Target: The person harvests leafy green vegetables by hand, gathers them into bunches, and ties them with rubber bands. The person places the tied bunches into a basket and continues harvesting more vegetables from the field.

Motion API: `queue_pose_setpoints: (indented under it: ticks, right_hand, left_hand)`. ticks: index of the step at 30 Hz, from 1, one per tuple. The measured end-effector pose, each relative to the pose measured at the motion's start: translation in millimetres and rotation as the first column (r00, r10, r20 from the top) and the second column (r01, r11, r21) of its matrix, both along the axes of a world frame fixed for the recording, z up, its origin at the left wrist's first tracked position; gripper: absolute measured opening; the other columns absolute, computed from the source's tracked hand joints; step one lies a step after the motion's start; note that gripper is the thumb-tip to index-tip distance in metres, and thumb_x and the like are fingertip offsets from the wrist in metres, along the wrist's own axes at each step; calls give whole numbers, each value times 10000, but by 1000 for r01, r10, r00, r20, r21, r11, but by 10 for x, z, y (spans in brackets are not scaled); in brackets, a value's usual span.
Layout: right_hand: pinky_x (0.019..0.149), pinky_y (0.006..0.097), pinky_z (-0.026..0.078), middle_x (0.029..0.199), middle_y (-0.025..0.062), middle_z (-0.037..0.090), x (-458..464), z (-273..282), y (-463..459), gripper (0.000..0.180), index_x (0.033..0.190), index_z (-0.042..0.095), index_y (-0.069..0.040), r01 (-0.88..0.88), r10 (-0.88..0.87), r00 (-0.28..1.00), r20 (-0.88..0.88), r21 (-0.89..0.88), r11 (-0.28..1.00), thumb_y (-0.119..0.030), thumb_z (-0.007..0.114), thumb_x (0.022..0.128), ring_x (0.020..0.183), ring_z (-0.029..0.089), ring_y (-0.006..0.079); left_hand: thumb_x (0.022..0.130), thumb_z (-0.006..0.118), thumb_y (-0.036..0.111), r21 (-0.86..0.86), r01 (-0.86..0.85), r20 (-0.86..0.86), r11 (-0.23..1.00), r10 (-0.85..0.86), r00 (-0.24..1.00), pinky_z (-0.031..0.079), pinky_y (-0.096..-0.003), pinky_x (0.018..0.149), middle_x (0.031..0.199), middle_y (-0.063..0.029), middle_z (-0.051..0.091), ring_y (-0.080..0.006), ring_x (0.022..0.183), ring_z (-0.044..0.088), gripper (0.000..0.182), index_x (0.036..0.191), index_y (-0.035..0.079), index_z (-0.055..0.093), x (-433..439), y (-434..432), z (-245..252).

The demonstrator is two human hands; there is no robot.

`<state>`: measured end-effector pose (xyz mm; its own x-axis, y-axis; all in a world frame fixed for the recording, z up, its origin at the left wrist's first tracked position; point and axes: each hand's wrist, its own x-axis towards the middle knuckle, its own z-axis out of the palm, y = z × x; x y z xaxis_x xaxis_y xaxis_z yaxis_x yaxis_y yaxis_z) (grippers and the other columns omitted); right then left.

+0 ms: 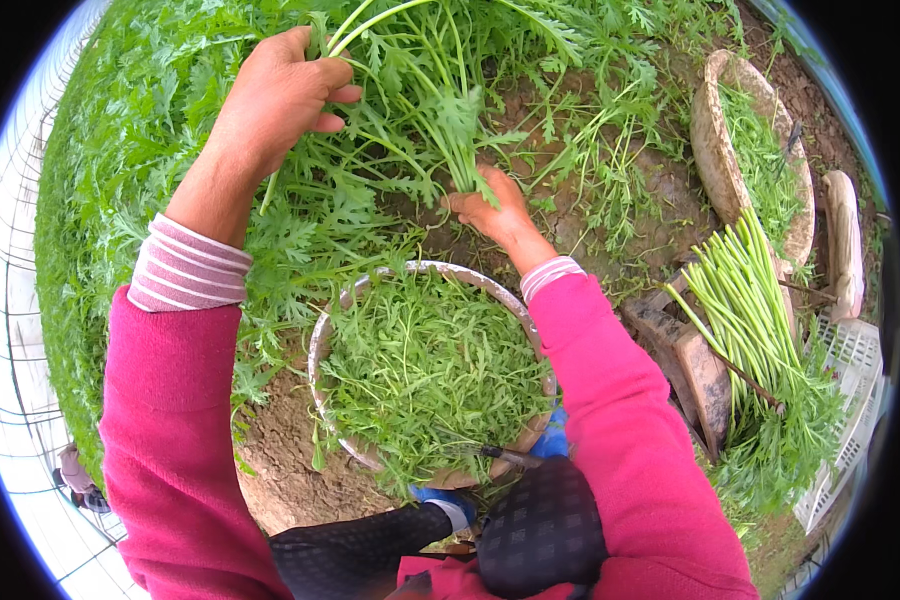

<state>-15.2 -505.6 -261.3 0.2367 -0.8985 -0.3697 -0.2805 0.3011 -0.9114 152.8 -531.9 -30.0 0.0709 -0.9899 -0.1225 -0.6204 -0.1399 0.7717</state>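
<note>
My left hand [300, 90] is closed around a pale green stem at the edge of the standing leafy greens [142, 150]. Lower and to the right, my right hand [495, 210] grips a small bunch of cut greens [454, 135] by the stems, its leaves pointing up and away. Below both hands stands a round basin [319, 337] with a worn rim, heaped with loose feathery leaves [435, 367]. A dark-handled tool [506, 454] lies across the basin's near edge, its far end among the leaves.
At the right a bundle of long-stemmed greens [750, 300] rests on a wooden stand [701, 375]. Behind it a second basin [720, 142] tilts, with leaves inside. A white plastic crate [847, 435] lies at the far right. Loose greens litter the soil [660, 180]. Another person [79, 476] is far left.
</note>
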Motion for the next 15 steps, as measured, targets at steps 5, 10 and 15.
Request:
queue_pose_setpoints:
  ticks: [5, 10, 15]
  right_hand:
    - [781, 433, 508, 937, 192, 674, 249, -295, -67, 354, 968, 658, -41, -214, 139, 906, -401, -150, 965, -271, 771, 724, 880, 654, 363]
    - [800, 452, 501, 968, 189, 668, 332, -340, -329, 287, 971, 668, -62, -208, 147, 885, -441, -93, 974, -232, 720, 746, 931, 629, 387]
    - [721, 363, 532, 833, 146, 681, 290, -169, -358, 195, 932, 640, 32, -201, 180, 978, 108, 224, 954, -90, 636, 780, 742, 698, 253]
  left_hand:
    - [864, 534, 182, 58, 36, -4, 998, -36, 999, 518, -262, 657, 1060, -83, 616, -161, 927, 652, 351, 1152, -18, 538, 28, 81, 39]
    - [878, 537, 159, 9, -5, -28, 1000, 5, 1000, 497, -242, 627, 1083, -69, 609, -139, 906, 648, 344, 1183, 1, 530, 241, 17, 47]
    - [891, 529, 156, 16, -73, -36, 997, 73, 997, 492, -237, 634, 1107, -67, 610, -137, 927, 646, 356, 1215, 9, 525, 431, -76, -43]
